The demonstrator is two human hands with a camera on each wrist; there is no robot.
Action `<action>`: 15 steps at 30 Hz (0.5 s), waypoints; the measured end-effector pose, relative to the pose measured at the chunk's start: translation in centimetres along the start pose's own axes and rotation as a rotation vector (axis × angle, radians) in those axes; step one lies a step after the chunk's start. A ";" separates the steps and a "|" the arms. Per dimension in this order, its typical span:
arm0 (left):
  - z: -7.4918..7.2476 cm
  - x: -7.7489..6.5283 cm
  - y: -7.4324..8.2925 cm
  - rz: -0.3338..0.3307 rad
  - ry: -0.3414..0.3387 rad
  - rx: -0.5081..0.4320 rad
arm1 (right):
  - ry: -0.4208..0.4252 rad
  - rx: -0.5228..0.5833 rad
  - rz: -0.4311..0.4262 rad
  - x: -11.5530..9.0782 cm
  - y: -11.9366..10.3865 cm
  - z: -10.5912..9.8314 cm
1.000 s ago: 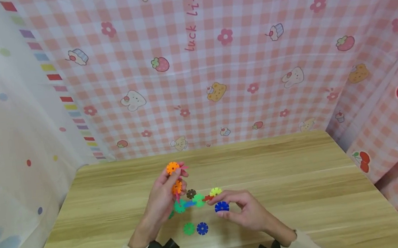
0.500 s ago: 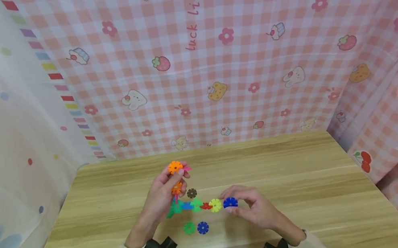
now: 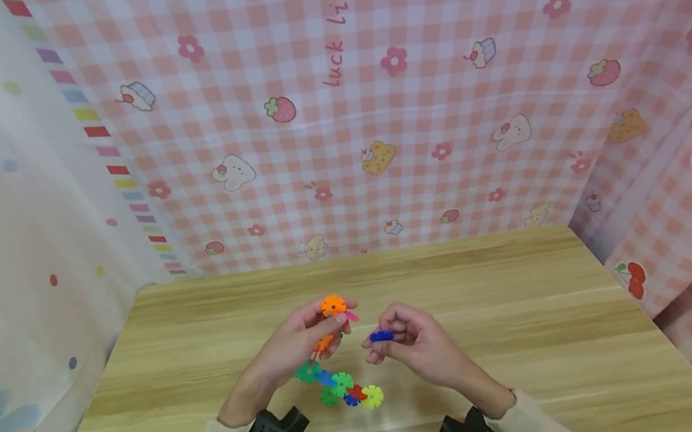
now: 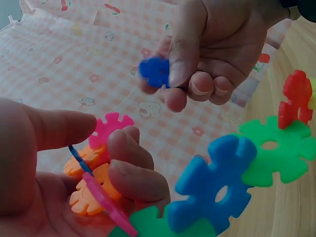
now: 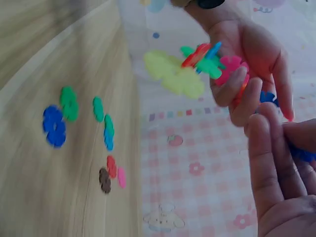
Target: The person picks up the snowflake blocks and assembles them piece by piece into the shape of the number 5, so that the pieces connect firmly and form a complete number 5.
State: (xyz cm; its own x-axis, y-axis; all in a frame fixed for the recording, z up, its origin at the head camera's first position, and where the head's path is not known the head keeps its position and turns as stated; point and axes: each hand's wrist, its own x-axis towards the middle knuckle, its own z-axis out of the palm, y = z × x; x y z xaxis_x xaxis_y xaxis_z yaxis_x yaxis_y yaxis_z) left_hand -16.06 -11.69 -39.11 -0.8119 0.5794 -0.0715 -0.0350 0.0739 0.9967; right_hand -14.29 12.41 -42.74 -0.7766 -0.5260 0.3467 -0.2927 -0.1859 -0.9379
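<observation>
My left hand [image 3: 296,341] holds a joined chain of notched plastic snowflake discs. Near its fingertips are an orange disc [image 3: 333,306] and a pink disc [image 4: 111,129]. From the palm the chain hangs toward me through a light blue disc [image 4: 215,185], a green disc [image 4: 276,148] and a red disc [image 4: 296,96] to a yellow disc [image 3: 373,397] at its end. Between thumb and fingers, my right hand [image 3: 425,341] pinches a dark blue snowflake disc [image 3: 382,336]. That disc is raised just right of the pink one, apart from the chain.
Loose discs lie on the wooden table [image 3: 494,299], among them a blue disc [image 5: 54,126], a green disc [image 5: 69,103] and a brown disc [image 5: 104,180]. The hanging chain overlaps some of them in the head view. A checked pink cloth [image 3: 436,108] stands behind the table.
My left hand has moved right, and the chain's yellow end has swung nearer to me. My right hand has lifted and come left toward it, turning the dark blue disc nearly edge-on.
</observation>
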 end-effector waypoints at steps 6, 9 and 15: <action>0.0 0.1 0.1 -0.015 -0.023 0.000 | 0.063 -0.042 0.150 0.6 -0.6 0.5; 0.1 0.2 0.1 -0.017 -0.039 -0.014 | 0.110 -0.089 0.180 0.8 -0.8 0.9; 0.4 0.4 0.1 -0.011 -0.075 -0.011 | 0.164 -0.235 0.143 1.0 -0.8 1.6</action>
State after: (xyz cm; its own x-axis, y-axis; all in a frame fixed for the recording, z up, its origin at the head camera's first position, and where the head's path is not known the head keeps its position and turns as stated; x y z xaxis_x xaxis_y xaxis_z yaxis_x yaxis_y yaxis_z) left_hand -16.13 -11.09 -39.07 -0.7653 0.6380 -0.0851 -0.0508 0.0719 0.9961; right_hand -13.96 10.72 -41.64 -0.8934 -0.3882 0.2263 -0.2801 0.0873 -0.9560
